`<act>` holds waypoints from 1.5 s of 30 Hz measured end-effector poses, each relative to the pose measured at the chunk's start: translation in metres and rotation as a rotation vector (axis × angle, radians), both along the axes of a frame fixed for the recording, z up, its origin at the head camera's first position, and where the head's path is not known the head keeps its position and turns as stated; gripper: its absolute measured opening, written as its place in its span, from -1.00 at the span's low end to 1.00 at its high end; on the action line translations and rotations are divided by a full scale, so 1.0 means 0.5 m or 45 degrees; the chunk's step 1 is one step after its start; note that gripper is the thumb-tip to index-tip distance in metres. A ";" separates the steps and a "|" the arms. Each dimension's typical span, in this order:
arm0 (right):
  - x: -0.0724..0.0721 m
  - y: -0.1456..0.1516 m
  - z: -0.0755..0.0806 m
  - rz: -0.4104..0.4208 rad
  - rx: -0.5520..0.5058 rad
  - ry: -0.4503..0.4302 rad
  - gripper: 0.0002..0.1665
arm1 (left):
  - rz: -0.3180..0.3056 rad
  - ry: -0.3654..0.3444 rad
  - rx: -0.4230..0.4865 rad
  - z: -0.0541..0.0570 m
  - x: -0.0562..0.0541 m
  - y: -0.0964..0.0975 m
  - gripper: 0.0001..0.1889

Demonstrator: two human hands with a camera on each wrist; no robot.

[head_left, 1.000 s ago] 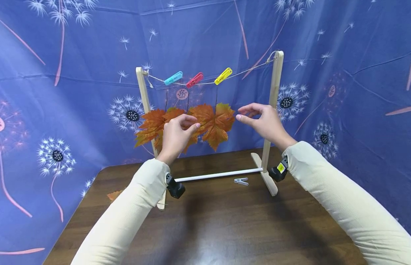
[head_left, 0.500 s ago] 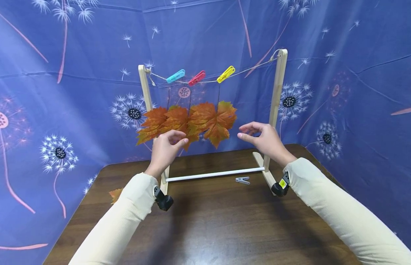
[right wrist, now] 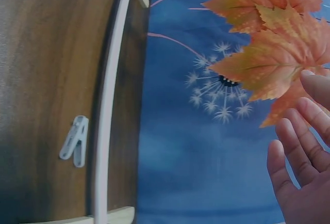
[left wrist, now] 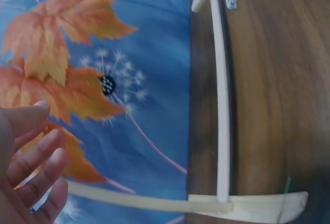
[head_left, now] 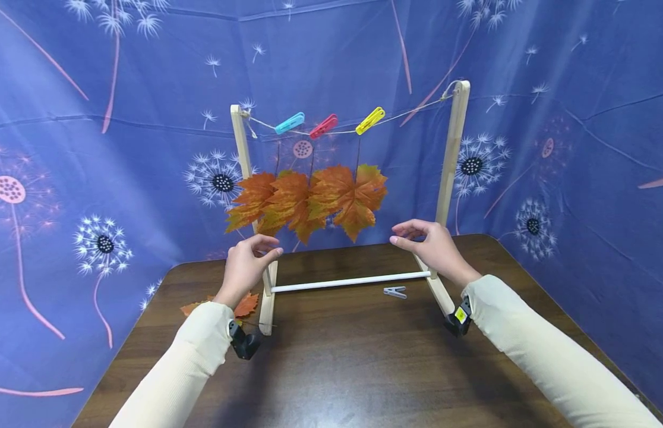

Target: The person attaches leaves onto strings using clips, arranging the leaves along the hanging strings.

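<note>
Three orange maple leaves hang by their stems from a string (head_left: 411, 112): a left leaf (head_left: 251, 199), a middle leaf (head_left: 291, 205) and a right leaf (head_left: 355, 199). Above them a blue clothespin (head_left: 290, 123), a red clothespin (head_left: 324, 126) and a yellow clothespin (head_left: 371, 120) sit on the string. My left hand (head_left: 247, 266), fingers loosely bent and holding nothing, is below the left leaf near the stand's left post. Lower right of the leaves, my right hand (head_left: 434, 248) is in the air by the right post (head_left: 453, 148), also holding nothing.
A grey clothespin (head_left: 395, 292) lies on the brown table (head_left: 331, 356) in front of the stand's white crossbar (head_left: 353, 281). Partly behind my left wrist, another orange leaf (head_left: 248, 305) lies by the left foot (head_left: 267, 315). A blue dandelion-print cloth (head_left: 331, 59) hangs behind.
Both hands have come down from the hanging leaves, the left one also moving leftward. More of the leaf on the table now shows. The leaves and clothespins stay on the string.
</note>
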State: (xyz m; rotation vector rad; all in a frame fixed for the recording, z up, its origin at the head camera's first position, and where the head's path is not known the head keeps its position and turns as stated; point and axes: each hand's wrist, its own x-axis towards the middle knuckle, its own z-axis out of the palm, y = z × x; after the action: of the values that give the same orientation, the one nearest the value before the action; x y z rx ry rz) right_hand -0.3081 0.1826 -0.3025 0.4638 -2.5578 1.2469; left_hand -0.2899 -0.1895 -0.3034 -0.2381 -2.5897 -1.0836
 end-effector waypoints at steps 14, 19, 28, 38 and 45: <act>0.004 0.020 -0.070 0.012 -0.056 -0.049 -0.63 | 0.037 -0.121 -0.001 -0.068 0.012 -0.064 -0.75; 0.003 0.029 -0.093 0.013 -0.049 -0.065 -0.64 | 0.067 -0.151 -0.047 -0.093 0.013 -0.085 -0.78; 0.001 0.033 -0.129 -0.001 -0.054 -0.107 -0.64 | 0.069 -0.194 -0.095 -0.137 0.016 -0.112 -0.78; -0.010 0.038 -0.174 -0.022 -0.041 -0.168 -0.64 | -0.006 -0.275 -0.117 -0.182 0.024 -0.134 -0.80; -0.014 0.038 -0.206 -0.004 -0.022 -0.257 -0.60 | -0.025 -0.334 -0.162 -0.209 0.022 -0.142 -0.78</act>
State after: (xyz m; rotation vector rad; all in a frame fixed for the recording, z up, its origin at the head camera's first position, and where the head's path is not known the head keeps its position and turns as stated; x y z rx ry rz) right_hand -0.3153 0.2017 -0.4053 0.3461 -2.7083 1.3785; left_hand -0.2789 -0.2604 -0.4080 -0.1603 -2.8998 -1.0170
